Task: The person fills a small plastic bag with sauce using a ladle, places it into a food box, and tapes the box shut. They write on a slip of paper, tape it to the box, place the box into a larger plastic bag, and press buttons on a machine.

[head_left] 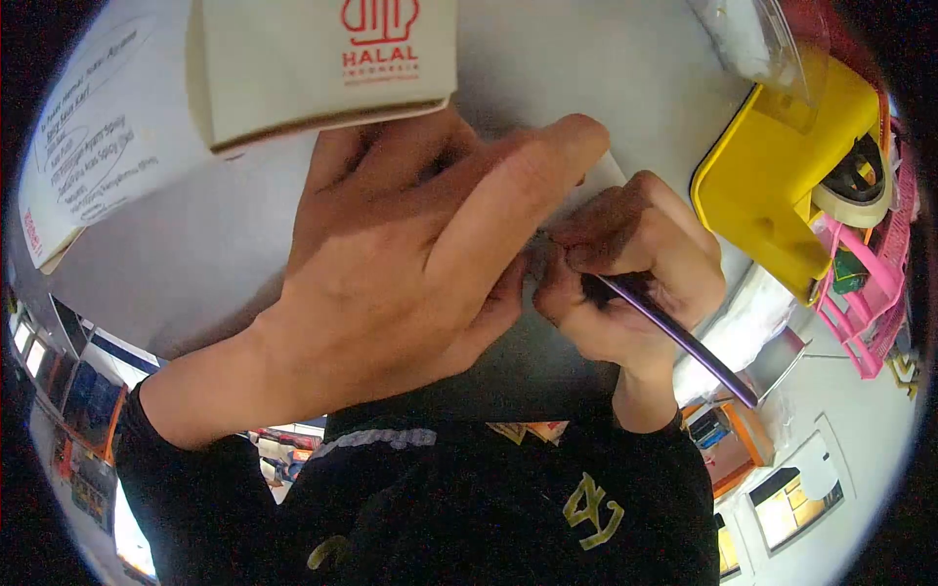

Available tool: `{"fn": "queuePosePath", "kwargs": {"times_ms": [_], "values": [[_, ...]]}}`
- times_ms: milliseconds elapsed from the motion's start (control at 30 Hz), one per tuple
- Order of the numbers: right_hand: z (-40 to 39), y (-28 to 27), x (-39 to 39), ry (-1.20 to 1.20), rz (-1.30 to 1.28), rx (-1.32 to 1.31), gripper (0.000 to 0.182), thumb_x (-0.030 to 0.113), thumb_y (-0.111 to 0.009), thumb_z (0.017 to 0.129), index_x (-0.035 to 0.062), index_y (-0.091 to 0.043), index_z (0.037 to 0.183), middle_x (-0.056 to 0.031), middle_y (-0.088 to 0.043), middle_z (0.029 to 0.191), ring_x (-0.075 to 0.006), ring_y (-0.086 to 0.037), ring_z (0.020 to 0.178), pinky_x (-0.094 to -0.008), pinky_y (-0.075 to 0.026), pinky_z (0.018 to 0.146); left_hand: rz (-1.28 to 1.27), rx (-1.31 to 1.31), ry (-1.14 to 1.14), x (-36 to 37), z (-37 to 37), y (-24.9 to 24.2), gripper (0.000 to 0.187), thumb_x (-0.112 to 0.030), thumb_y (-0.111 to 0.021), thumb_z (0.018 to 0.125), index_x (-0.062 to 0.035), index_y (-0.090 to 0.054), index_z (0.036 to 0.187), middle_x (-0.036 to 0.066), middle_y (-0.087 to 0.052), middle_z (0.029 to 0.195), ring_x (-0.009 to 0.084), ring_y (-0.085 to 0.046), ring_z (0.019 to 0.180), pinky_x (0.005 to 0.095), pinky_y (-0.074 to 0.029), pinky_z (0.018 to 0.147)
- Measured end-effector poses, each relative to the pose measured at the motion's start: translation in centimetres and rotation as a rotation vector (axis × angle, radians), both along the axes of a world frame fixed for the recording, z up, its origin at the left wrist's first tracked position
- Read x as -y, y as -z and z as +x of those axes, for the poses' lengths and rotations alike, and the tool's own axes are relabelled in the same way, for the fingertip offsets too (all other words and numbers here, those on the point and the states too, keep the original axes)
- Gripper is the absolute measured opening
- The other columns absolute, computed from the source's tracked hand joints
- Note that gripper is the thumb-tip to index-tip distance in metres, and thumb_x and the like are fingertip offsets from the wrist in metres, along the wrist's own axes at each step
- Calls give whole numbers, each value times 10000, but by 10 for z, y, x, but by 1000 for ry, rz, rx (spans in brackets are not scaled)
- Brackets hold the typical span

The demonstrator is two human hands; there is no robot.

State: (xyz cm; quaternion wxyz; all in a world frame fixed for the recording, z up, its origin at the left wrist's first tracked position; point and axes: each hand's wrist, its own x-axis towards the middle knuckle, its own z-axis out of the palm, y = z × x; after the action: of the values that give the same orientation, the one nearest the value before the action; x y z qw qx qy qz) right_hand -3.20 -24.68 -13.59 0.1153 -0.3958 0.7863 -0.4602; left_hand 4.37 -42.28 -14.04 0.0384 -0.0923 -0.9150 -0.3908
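Observation:
My right hand is closed, with a slim purple pen-like stick sticking out of it toward the lower right. Its thumb and index finger pinch together close to my left hand's fingers. My left hand is curled, index finger bent over toward the right hand and thumb tucked below. A bit of something white shows under that index fingertip; I cannot tell what the left fingers grip. A white carton with a red HALAL mark hides the left hand's other fingertips.
The hands are over a grey tabletop. At the right stand a yellow tray-like piece, a beige-rimmed dark object and a pink plastic basket. Clear plastic lies at the upper right. An orange-framed shelf is beyond the table.

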Motion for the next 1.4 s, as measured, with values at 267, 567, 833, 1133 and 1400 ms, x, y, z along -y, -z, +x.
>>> {"fn": "queuePosePath", "kwargs": {"times_ms": [267, 567, 833, 1133, 1400], "values": [[0, 9, -2, -21, -144, 0, 230, -90, -646, 603, 41, -472, 678, -109, -543, 629, -188, -548, 550, -270, -448, 513, -79, 19, 36, 2, -1, -7, 652, -46, -685, 597, -10, -426, 1194, 35, -615, 1121, 216, -577, 894, 360, -376, 830], [-3, 7, -3, -2, -170, 45, 237, -127, -623, 597, 40, -482, 689, -117, -533, 654, -185, -532, 581, -283, -460, 565, -49, -10, 13, -1, -1, 1, 662, -23, -674, 578, -26, -443, 1199, 16, -620, 1126, 212, -557, 863, 344, -372, 806], [-5, 7, -2, 29, -274, 64, 226, -98, -655, 563, 36, -494, 648, -105, -545, 637, -190, -558, 559, -261, -437, 504, -72, -118, -57, -6, -1, 8, 619, -24, -683, 578, -42, -491, 1166, -12, -633, 1090, 192, -505, 750, 330, -366, 748], [-7, 4, -7, -19, -46, 12, 213, -87, -640, 563, 40, -488, 643, -107, -554, 636, -190, -567, 570, -267, -453, 515, -65, -118, -36, -4, -3, 5, 602, -14, -678, 577, -30, -491, 1150, 17, -632, 1092, 197, -517, 784, 339, -363, 772], [-10, 8, -7, 5, -96, -43, 228, -86, -634, 520, 38, -480, 635, -104, -541, 618, -196, -559, 555, -272, -453, 510, -102, -84, -11, -6, -3, 3, 591, -8, -667, 587, -50, -511, 1156, 16, -639, 1076, 197, -526, 800, 341, -366, 787]]}}
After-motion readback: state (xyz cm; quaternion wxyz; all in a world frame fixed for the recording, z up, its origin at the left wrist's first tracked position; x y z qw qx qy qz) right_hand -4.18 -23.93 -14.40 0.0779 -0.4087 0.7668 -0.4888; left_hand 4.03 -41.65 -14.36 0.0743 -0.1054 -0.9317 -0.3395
